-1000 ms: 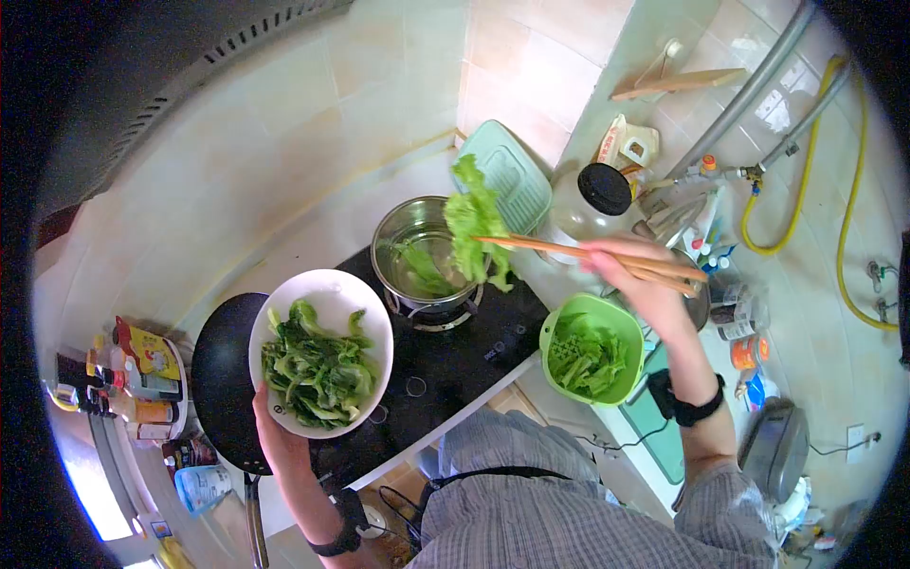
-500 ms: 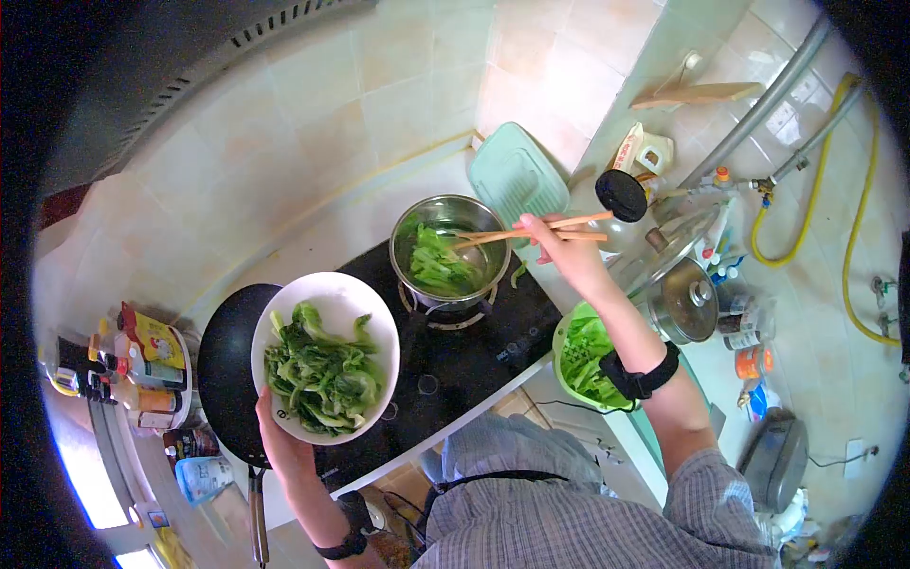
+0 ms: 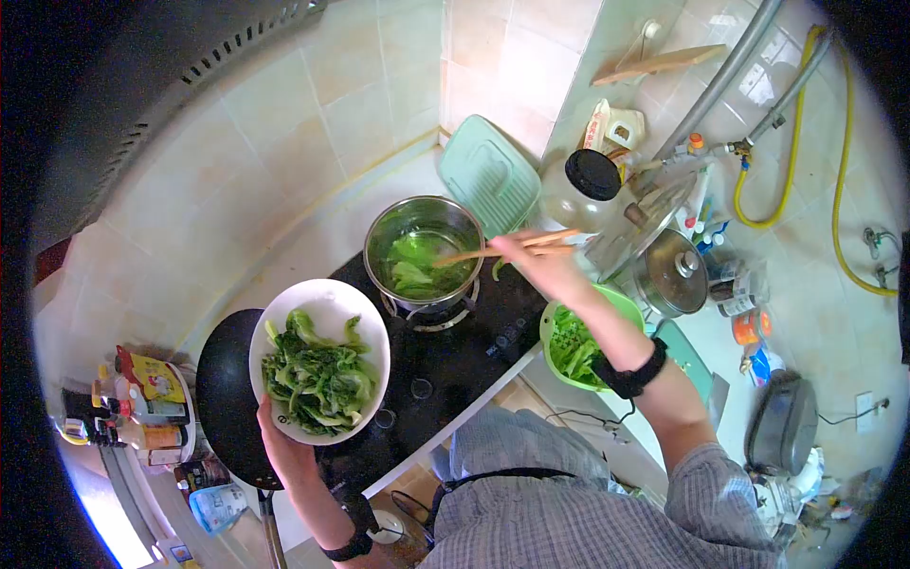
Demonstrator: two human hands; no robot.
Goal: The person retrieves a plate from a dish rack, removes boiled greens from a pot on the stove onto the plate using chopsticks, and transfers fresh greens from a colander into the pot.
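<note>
My left hand (image 3: 287,448) grips the lower left rim of a white plate (image 3: 353,302) heaped with cooked leafy greens (image 3: 320,379). The plate hangs partly over the black wok. Wooden chopsticks (image 3: 550,243) are held in my right hand (image 3: 542,263), which is slightly blurred. Their tips reach into a steel pot (image 3: 377,237) on the burner, where bright green leaves (image 3: 414,270) lie in water. The pot stands up and right of the plate.
The black wok (image 3: 227,398) is on the left of the black stove (image 3: 417,365). A green basket of raw leaves (image 3: 580,353), a lidded pot (image 3: 671,273), a large jar (image 3: 580,194) and a green board (image 3: 488,175) stand at the right and back. Bottles (image 3: 152,408) crowd the far left.
The view has shifted a little. My right hand has moved slightly lower over the pot's right side, and the chopsticks and leaves in the pot have shifted. My left hand still holds the plate.
</note>
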